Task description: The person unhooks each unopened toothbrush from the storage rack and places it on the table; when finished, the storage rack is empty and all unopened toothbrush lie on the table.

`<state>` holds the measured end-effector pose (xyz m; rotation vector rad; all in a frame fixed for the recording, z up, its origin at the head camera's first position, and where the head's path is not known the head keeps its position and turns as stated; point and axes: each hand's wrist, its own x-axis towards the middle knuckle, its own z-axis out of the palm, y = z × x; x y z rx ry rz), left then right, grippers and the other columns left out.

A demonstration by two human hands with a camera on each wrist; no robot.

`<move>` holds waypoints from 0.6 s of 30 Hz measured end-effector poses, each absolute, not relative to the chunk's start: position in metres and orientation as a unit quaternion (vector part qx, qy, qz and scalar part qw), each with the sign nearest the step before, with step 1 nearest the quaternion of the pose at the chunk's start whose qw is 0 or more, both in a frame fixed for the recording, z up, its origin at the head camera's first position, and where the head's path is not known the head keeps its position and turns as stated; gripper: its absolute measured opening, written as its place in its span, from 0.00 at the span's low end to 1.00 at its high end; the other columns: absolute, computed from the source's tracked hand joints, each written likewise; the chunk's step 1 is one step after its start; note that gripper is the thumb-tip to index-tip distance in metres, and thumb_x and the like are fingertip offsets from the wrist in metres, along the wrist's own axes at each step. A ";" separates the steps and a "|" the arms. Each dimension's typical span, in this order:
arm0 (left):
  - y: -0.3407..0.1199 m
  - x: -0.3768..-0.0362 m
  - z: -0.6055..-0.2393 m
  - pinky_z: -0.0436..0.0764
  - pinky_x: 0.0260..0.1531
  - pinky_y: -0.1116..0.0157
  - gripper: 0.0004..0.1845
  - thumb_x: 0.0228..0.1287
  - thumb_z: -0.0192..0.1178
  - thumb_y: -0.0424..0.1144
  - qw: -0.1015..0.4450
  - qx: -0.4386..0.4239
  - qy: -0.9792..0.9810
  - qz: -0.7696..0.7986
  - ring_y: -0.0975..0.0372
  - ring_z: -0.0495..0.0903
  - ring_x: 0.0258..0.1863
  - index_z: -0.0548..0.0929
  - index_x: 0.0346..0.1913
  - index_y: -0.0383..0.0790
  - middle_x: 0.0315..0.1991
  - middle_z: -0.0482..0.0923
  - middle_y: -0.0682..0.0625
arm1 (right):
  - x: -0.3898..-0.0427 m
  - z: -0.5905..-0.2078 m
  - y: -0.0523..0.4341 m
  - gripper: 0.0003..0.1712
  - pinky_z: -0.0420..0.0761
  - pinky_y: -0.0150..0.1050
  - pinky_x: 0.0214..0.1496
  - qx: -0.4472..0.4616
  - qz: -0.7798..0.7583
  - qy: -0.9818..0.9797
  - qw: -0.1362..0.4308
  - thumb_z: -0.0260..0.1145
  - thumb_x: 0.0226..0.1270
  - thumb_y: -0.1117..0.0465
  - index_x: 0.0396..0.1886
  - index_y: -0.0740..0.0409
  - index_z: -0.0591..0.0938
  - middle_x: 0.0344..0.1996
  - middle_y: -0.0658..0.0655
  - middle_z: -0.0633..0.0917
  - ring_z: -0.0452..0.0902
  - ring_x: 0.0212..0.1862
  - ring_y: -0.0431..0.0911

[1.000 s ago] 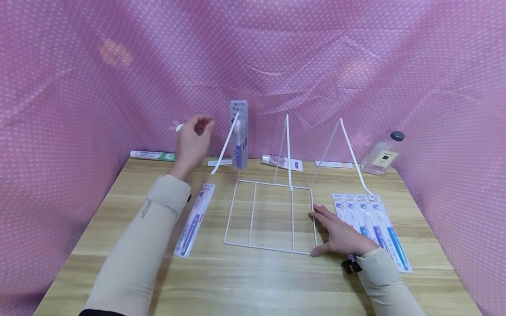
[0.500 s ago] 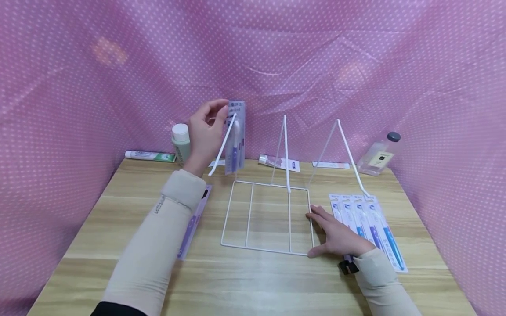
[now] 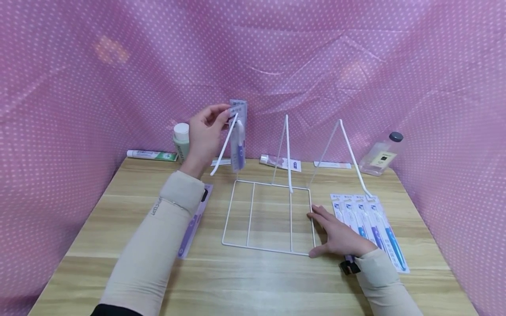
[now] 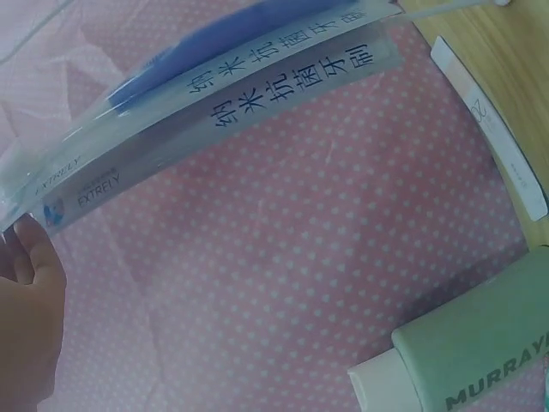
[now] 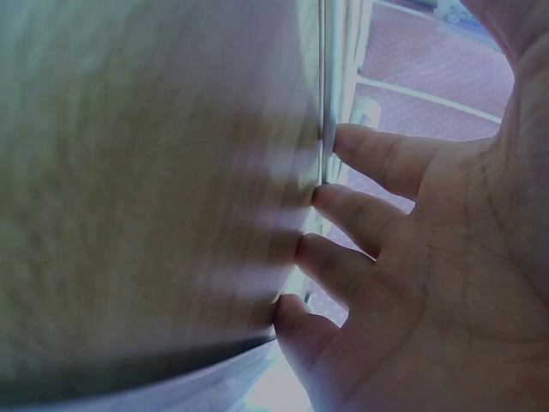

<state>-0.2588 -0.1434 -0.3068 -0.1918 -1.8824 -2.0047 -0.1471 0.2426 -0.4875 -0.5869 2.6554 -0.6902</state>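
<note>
My left hand (image 3: 206,134) pinches the top of a packaged toothbrush (image 3: 240,151) at the left arm of a white wire rack (image 3: 251,215). A second packaged toothbrush (image 4: 296,94) lies close behind it in the left wrist view; both packs hang upright at that arm. The rack's middle and right arms carry nothing. My right hand (image 3: 341,235), fingers spread, rests at the right side of the rack's base. In the right wrist view its fingertips (image 5: 352,142) touch down along the wire and tabletop.
Several packaged toothbrushes (image 3: 373,232) lie in a row at right, and one more pack (image 3: 192,228) lies at left. Along the back are a toothpaste tube (image 3: 152,155), a green bottle (image 3: 181,142), a smaller tube (image 3: 280,162) and a clear bottle (image 3: 381,156).
My left hand has moved right to the hanging packs and taken hold of the front one's top, tilting it. The right hand stays at the rack's base.
</note>
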 end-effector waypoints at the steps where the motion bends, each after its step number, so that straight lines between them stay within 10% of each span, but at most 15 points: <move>1: -0.143 -0.259 -0.307 0.86 0.48 0.69 0.11 0.75 0.65 0.34 0.189 -0.070 -0.671 -0.713 0.63 0.86 0.43 0.88 0.55 0.36 0.45 0.88 0.51 | -0.147 -0.487 0.243 0.68 0.58 0.70 0.81 -0.205 -0.243 0.933 0.168 0.85 0.45 0.31 0.82 0.56 0.67 0.87 0.62 0.53 0.45 0.86 0.67; 18: -0.167 -0.214 -0.308 0.87 0.48 0.70 0.12 0.74 0.66 0.32 0.164 -0.110 -0.707 -0.679 0.61 0.86 0.44 0.87 0.56 0.37 0.46 0.87 0.51 | -0.146 -0.486 0.241 0.68 0.59 0.70 0.80 -0.210 -0.240 0.933 0.165 0.85 0.45 0.33 0.82 0.57 0.67 0.86 0.63 0.54 0.46 0.85 0.67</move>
